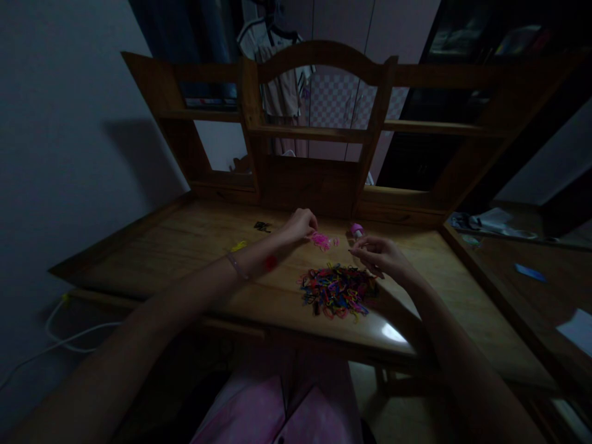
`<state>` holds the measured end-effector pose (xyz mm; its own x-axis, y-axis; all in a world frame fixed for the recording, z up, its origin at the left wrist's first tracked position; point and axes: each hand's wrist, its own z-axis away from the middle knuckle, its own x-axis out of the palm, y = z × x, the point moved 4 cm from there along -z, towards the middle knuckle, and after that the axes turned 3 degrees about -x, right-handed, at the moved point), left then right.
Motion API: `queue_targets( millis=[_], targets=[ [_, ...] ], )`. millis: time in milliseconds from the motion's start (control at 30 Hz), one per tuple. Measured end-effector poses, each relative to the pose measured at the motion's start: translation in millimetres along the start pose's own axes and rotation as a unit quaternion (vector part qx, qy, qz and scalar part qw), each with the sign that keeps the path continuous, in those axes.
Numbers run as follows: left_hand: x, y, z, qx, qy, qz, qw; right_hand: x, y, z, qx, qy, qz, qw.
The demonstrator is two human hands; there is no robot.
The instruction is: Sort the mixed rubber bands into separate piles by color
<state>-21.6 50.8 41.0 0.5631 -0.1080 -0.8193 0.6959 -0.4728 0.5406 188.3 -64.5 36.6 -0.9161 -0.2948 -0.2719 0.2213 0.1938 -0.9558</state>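
Note:
My left hand [301, 224] reaches over the desk with its fingers closed and pointing down at the left edge of a small pink heap [320, 240] of thin looped pieces. What those fingertips hold, if anything, is hidden. My right hand [380, 254] is held in a pinch above the far right side of a larger mixed heap [337, 290] of colourful thin looped pieces. A tiny dark spot shows at its fingertips, too small to name. Just behind that hand stands or lies a small pink-capped container [356, 230], partly covered by the fingers.
A small black group [262, 227] and a yellow group [239, 246] of similar pieces lie left on the wooden desk [185, 237]. A wooden shelf frame [308, 131] rises along its back edge. White cables [69, 342] hang at the left; a blue card-like object [530, 272] lies far right.

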Motion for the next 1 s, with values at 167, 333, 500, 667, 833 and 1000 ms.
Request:
queue_targets(
  millis=[167,333,500,667,833,1000],
  targets=[
    [-12.6,1,-3,0.029,-0.011,-0.004,1.0,-1,-3,2,0.001,0.002,0.003,1.0],
    [-47.0,-20,1,0.02,0.132,0.005,0.991,-3,3,0,0.001,0.023,-0.003,1.0],
    [-43.6,-28,22,0.012,0.212,0.05,0.976,-2,13,-6,0.0,0.069,-0.025,0.997],
    [-13.0,-18,34,0.058,0.191,0.036,0.979,1,20,-12,-0.002,0.089,-0.081,0.993],
    [-4.9,-15,40,0.103,0.171,0.058,0.978,13,8,-25,0.005,0.077,-0.082,0.994],
    [-41.9,-37,41,0.056,0.313,0.151,0.936,40,-11,-73,0.003,0.063,0.016,0.998]
  ],
)
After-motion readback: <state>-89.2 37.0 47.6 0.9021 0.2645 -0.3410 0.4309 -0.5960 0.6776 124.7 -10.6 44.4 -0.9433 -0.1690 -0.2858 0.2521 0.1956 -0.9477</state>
